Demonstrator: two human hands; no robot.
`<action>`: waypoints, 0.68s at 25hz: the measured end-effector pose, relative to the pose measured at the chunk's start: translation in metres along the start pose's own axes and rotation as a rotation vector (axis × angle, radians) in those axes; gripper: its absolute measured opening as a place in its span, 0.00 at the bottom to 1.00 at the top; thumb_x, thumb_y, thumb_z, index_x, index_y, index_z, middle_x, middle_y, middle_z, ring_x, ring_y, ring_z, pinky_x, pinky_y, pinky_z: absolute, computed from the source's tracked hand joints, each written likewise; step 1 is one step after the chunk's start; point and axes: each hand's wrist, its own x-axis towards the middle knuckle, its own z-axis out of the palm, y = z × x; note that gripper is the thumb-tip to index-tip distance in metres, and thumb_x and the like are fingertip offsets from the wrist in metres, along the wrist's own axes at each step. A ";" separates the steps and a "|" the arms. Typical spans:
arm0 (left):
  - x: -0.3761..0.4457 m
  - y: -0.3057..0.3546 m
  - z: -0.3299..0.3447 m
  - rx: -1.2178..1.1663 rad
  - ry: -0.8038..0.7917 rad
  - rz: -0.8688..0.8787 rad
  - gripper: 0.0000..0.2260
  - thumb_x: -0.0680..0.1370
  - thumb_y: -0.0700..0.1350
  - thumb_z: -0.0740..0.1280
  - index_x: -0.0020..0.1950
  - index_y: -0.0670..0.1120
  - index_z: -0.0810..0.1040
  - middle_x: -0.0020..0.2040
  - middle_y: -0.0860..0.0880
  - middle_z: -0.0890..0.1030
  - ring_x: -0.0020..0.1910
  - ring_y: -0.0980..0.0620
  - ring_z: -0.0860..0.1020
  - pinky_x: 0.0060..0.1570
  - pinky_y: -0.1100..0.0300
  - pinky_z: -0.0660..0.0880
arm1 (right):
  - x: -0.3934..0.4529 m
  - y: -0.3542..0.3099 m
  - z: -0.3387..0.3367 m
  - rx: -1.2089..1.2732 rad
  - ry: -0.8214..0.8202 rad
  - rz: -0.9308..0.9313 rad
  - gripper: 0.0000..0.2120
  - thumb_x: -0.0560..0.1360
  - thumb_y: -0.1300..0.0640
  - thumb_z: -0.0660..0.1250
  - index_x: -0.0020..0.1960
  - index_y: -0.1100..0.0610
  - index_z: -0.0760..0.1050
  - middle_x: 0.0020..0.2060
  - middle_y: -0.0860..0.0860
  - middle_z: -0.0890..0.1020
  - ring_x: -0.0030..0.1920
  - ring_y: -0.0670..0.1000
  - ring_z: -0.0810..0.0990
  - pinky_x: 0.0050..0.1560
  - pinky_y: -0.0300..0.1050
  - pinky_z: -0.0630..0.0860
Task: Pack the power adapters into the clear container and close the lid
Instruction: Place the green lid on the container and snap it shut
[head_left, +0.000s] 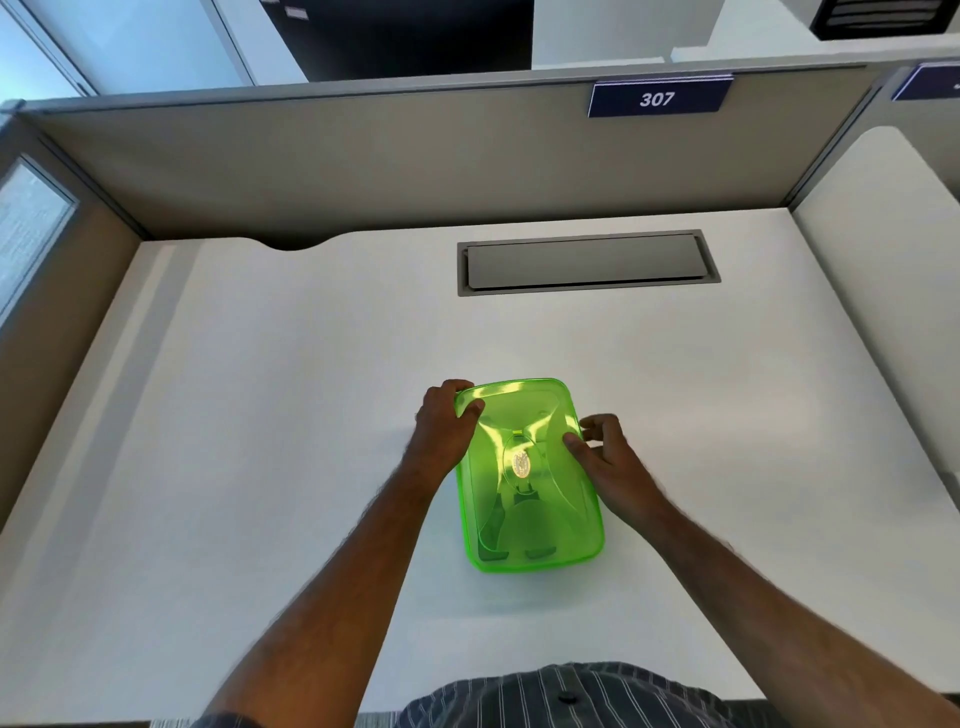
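Note:
A container with a translucent green lid (540, 499) lies on the white desk (260, 441), its long side running away from me. Dark shapes of power adapters (519, 514) show dimly through the lid. My left hand (441, 423) grips the far left corner of the lid, thumb on top and fingers over the edge. My right hand (605, 457) rests on the right rim, thumb pressed on the lid's top and fingers curled beside it. The container's clear body is mostly hidden under the lid.
A grey cable hatch (587, 262) is set into the desk behind the container. Beige partition walls (363, 166) enclose the desk at the back and both sides, with a sign reading 307 (657, 98). A curved notch (291, 243) cuts the desk's back edge.

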 end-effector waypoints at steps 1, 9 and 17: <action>-0.003 -0.002 -0.002 -0.005 0.005 -0.006 0.15 0.80 0.49 0.68 0.67 0.51 0.76 0.62 0.44 0.75 0.63 0.44 0.75 0.64 0.53 0.70 | -0.011 0.003 -0.003 -0.018 -0.005 -0.003 0.17 0.76 0.37 0.66 0.56 0.47 0.69 0.56 0.53 0.78 0.47 0.56 0.84 0.48 0.56 0.81; -0.037 -0.019 -0.013 -0.087 0.097 -0.057 0.14 0.81 0.46 0.68 0.66 0.46 0.75 0.61 0.43 0.72 0.52 0.50 0.72 0.61 0.51 0.74 | -0.075 0.017 -0.017 -0.217 -0.088 0.052 0.23 0.75 0.29 0.60 0.44 0.51 0.68 0.33 0.49 0.75 0.32 0.50 0.75 0.40 0.56 0.77; -0.077 -0.048 -0.021 -0.249 0.149 -0.156 0.12 0.80 0.48 0.69 0.58 0.44 0.72 0.61 0.43 0.70 0.53 0.47 0.80 0.30 0.51 0.83 | -0.081 0.000 -0.024 -0.288 -0.054 0.087 0.20 0.79 0.33 0.59 0.45 0.50 0.70 0.30 0.53 0.82 0.28 0.54 0.82 0.40 0.50 0.78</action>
